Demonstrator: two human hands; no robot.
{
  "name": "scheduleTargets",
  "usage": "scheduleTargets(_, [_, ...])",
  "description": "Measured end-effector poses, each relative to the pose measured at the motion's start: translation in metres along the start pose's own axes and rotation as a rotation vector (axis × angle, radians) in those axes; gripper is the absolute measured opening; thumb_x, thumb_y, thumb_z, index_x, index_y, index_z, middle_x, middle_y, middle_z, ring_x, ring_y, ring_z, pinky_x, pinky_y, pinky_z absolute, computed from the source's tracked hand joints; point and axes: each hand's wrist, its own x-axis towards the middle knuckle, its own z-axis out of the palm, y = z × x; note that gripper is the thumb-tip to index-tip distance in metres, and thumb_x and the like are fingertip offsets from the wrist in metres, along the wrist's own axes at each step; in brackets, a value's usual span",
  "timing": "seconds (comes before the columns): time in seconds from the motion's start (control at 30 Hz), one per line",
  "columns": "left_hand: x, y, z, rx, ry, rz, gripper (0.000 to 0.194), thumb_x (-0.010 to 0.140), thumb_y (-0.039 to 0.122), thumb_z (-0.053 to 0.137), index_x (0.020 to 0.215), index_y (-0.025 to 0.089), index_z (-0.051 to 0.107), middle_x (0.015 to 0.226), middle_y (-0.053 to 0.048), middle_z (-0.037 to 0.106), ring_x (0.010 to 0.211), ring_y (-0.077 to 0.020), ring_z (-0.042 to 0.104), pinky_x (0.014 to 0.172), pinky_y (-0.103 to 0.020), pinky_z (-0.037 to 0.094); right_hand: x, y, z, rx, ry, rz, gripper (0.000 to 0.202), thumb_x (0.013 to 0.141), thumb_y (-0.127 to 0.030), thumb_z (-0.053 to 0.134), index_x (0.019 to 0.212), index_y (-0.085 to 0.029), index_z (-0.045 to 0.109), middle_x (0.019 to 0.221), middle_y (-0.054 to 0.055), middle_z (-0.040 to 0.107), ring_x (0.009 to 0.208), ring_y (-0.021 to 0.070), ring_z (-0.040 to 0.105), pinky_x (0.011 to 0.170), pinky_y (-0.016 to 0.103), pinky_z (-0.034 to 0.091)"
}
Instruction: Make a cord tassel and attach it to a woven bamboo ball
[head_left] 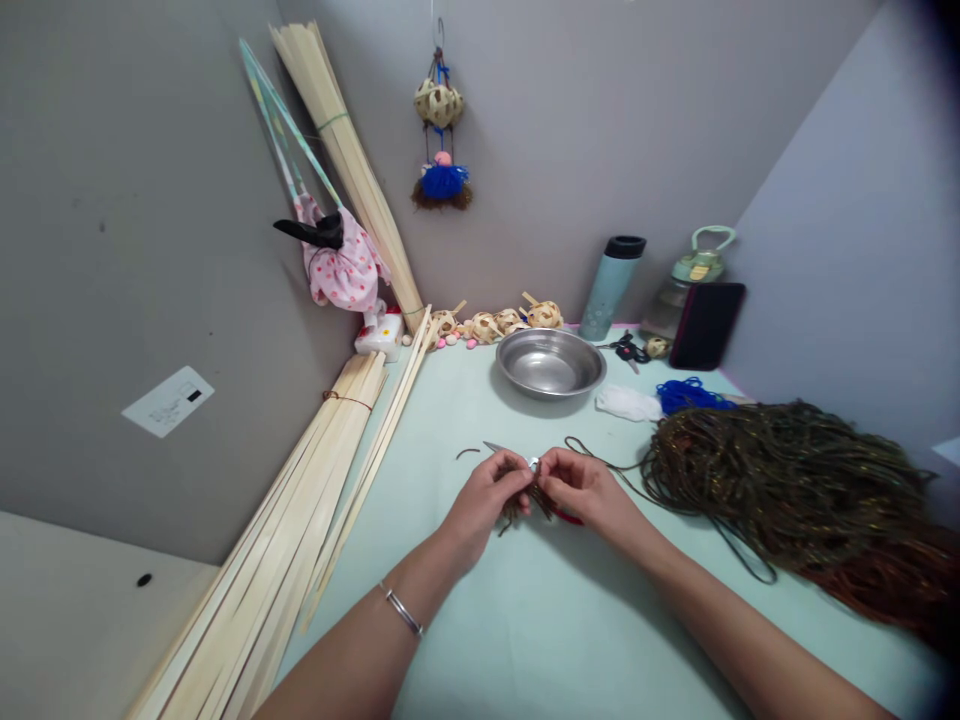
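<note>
— Left hand [486, 497]: we record it closed in a pinch on a small bundle of dark cords [523, 497], held just above the pale green table [525, 620]. A silver bangle [403, 610] sits on that wrist.

— And the right hand [581, 487]?

— We find it closed as well, fingertips pinching the same bundle from the other side, the two hands almost touching. A pair of scissors [501, 450] shows its blade tip past the left hand's fingers, and a red handle shows under the right hand; which hand carries them we cannot tell.

— Where does the cord lead?

— We trace a loose strand from the bundle across the table to a large heap of dark brown cord [787, 480], which lies on the right of the table, near the right forearm.

— Other items noted?

— We log a steel bowl [551, 362] behind the hands, well apart from them. Blue cord [686, 395] and a white wad [628, 402] lie to its right. A teal flask [611, 285] stands by the back wall. Small woven balls [499, 324] line that wall. Long bamboo strips [300, 520] lean along the table's left edge. A woven ornament [440, 130] hangs above.
</note>
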Motion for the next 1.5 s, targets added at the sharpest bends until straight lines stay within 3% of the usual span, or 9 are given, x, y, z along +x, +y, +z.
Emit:
scheduleTargets(0.3, [-0.0008,0.0045,-0.0014,-0.119,-0.047,0.047,0.020,0.082,0.032,0.071,0.085,0.018,0.057,0.081,0.002,0.056,0.062,-0.0068,0.051,0.063,-0.021,0.040,0.0004,-0.0026,0.0024,0.009,0.009,0.000,0.014,0.075,-0.028,0.066,0.072,-0.019,0.055,0.058,-0.002,0.058,0.051,0.0103,0.045,0.051,0.024,0.033])
scheduleTargets(0.43, [-0.0028,0.0082,0.0004,-0.163,-0.083,0.086,0.023,0.084,0.035,0.070,0.087,0.019,0.054,0.097,-0.002,0.063,0.063,-0.0067,0.051,0.066,-0.022,0.043,-0.0010,-0.0034,0.0028,0.024,0.012,-0.007,0.016,0.076,-0.030,0.066,0.072,-0.019,0.055,0.061,-0.002,0.060,0.051,0.0097,0.042,0.050,0.024,0.032])
scheduleTargets(0.57, [-0.0034,0.0070,0.0021,-0.081,-0.008,0.112,0.022,0.084,0.035,0.070,0.086,0.019,0.056,0.109,-0.003,0.063,0.064,-0.0057,0.052,0.068,-0.022,0.043,-0.0010,-0.0051,0.0024,0.044,0.037,-0.017,0.019,0.079,-0.033,0.066,0.073,-0.019,0.055,0.060,-0.003,0.057,0.052,0.0107,0.045,0.053,0.026,0.034])
scheduleTargets(0.9, [0.0002,0.0011,0.0009,0.079,0.014,0.047,0.018,0.076,0.029,0.071,0.084,0.017,0.061,0.072,0.001,0.057,0.062,-0.0100,0.052,0.061,-0.023,0.035,0.0004,-0.0012,0.0026,0.055,0.042,-0.005,0.021,0.078,-0.037,0.069,0.076,-0.020,0.057,0.057,-0.004,0.055,0.048,0.0109,0.045,0.049,0.026,0.035])
scheduleTargets(1.17, [0.0007,0.0025,0.0005,-0.025,0.020,0.055,0.015,0.079,0.029,0.067,0.082,0.017,0.058,0.078,0.002,0.056,0.059,-0.0076,0.052,0.062,-0.022,0.039,0.0003,-0.0009,0.0019,0.047,0.028,-0.006,0.019,0.078,-0.035,0.068,0.076,-0.019,0.056,0.057,-0.004,0.056,0.050,0.0112,0.046,0.052,0.026,0.035])
scheduleTargets(1.5, [0.0013,-0.0006,0.0014,0.078,-0.004,0.052,0.013,0.075,0.026,0.067,0.080,0.018,0.059,0.072,0.002,0.055,0.058,-0.0089,0.052,0.061,-0.023,0.042,0.0004,0.0022,0.0019,0.037,0.020,-0.006,0.018,0.078,-0.035,0.068,0.077,-0.020,0.058,0.058,-0.003,0.056,0.050,0.0114,0.046,0.050,0.025,0.033])
